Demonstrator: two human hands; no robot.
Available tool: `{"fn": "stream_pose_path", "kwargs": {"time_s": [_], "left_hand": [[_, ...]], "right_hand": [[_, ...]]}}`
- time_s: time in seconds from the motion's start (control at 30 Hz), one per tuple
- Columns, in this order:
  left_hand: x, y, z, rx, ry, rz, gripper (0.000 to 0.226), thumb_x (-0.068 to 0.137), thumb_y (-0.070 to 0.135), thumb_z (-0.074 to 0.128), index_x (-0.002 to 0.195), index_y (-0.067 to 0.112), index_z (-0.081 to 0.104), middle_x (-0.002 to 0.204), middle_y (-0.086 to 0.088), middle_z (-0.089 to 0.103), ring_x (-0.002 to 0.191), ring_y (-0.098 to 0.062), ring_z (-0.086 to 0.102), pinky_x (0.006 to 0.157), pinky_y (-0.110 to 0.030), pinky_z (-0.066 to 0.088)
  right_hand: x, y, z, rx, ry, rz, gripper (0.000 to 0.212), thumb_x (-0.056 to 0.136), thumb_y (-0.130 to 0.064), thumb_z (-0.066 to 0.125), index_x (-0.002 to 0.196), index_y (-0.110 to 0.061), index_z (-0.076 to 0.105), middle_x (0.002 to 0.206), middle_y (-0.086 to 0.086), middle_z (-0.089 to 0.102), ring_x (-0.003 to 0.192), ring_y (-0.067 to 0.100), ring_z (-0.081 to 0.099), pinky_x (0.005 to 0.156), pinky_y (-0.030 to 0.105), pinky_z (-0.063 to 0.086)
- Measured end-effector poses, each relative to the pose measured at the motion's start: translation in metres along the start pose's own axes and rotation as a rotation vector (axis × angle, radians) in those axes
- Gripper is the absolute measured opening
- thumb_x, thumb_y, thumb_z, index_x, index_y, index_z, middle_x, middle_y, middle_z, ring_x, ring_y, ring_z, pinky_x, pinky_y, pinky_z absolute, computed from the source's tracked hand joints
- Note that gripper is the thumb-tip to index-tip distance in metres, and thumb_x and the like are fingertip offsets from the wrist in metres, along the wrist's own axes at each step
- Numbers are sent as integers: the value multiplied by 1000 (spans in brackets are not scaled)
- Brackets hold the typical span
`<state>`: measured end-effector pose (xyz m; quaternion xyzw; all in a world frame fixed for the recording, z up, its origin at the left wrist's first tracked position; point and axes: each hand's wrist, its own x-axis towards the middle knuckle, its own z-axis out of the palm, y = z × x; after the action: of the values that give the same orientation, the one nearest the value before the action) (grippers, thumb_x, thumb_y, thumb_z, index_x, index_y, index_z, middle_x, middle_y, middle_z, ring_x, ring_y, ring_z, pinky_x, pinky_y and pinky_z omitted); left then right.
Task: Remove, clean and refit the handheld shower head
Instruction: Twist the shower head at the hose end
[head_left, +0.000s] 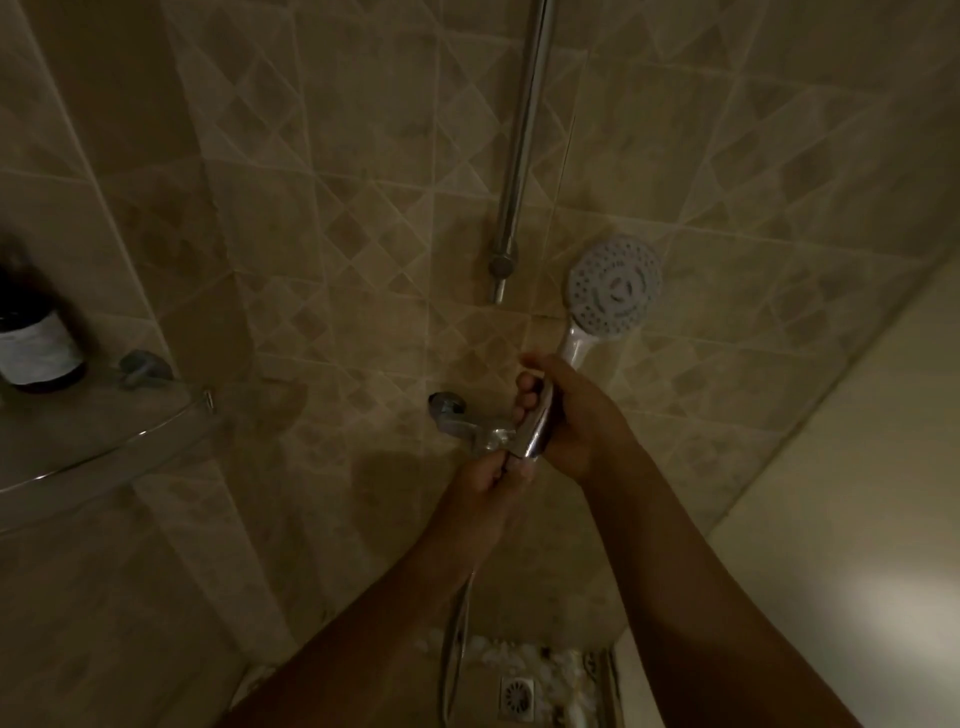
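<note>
The handheld shower head (614, 289) is white and round, its nozzle face turned towards me, with a chrome handle running down to the left. My right hand (569, 410) is wrapped around that handle. My left hand (488, 480) pinches the joint at the handle's lower end, where the metal hose (457, 629) meets it. The hose hangs down from there towards the floor. Both hands are in front of the chrome mixer tap (467, 423) on the tiled wall. Whether the hose is still screwed on I cannot tell.
A chrome riser rail (522, 140) runs up the wall above the tap. At the left a glass corner shelf (98, 457) carries a dark bottle (36, 338). A floor drain (517, 696) lies below among pale pebbles. A light wall rises at the right.
</note>
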<state>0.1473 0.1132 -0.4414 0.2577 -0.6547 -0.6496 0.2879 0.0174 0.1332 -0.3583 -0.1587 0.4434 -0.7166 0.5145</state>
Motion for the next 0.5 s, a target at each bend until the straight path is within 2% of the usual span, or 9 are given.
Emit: {"fn": "stream_pose_path", "kwargs": {"time_s": [0.07,0.1,0.2,0.27,0.33,0.4,0.5], "left_hand": [[4,8,-10,-421,-229,-166,30,94,45,57,92,17,67,53,9,34,37,-2,25,37,-15,20],[5,12,-14,-558,-353,-231,33,90,49,59,95,17,67,52,9,31,36,-3,20,37,-14,17],[6,17,-20,-771,-709,-338,40,85,52,67,101,16,68,50,8,26,37,-7,15,36,-17,16],[4,17,-20,-813,-822,-347,40,84,53,69,100,16,70,51,7,24,37,-8,15,36,-17,18],[4,14,-20,-799,-806,-346,41,82,54,70,99,17,70,52,8,24,38,-7,15,36,-18,16],[5,11,-19,-725,-682,-323,40,83,56,68,99,19,69,52,9,29,38,-4,17,37,-17,15],[4,4,-14,-489,-375,-268,28,90,50,61,90,23,67,53,9,33,38,-2,22,36,-14,18]], "right_hand": [[-5,-10,-2,55,-204,-17,20,94,-27,55,107,-12,60,73,2,59,60,11,55,59,27,50],[-7,-14,-2,72,-296,-31,25,94,-29,53,111,-12,60,79,3,60,64,12,57,62,28,52],[-12,-17,2,125,-535,-60,38,91,-36,55,119,-12,65,95,7,65,73,15,63,66,30,55],[-12,-13,5,175,-643,-61,42,87,-39,62,119,-13,67,94,6,68,69,11,63,61,25,54],[-8,-10,7,216,-665,-51,36,87,-35,65,115,-13,69,78,0,65,54,5,55,50,18,44],[-2,-8,7,169,-553,-34,25,91,-31,59,105,-14,70,59,-7,54,42,1,45,43,15,35],[11,1,4,-5,-96,-10,12,92,-22,61,89,-11,64,48,-7,44,38,5,40,40,20,38]]}}
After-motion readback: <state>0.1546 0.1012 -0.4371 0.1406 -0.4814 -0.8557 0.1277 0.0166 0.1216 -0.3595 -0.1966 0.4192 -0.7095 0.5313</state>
